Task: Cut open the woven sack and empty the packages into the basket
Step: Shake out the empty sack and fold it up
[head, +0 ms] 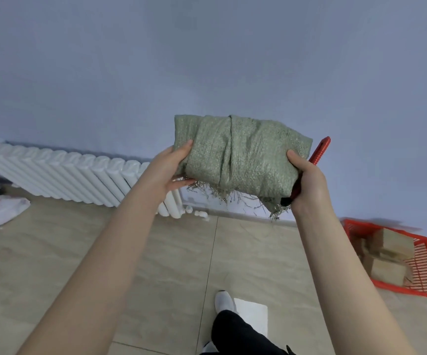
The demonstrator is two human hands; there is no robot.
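Note:
I hold a folded green woven sack (240, 155) up in front of me with both hands; frayed threads hang from its lower edge. My left hand (171, 170) grips its left end, thumb on top. My right hand (307, 180) grips its right end and also holds a red utility knife (318, 152), which sticks up behind the sack. A red plastic basket (422, 272) lies on the floor at the lower right with several brown cardboard packages (391, 249) in it.
A white radiator (79, 175) runs along the pale wall at the left. White plastic bags (0, 211) lie on the floor at the far left. My foot (224, 302) stands on the beige tiles beside a white sheet (253, 316).

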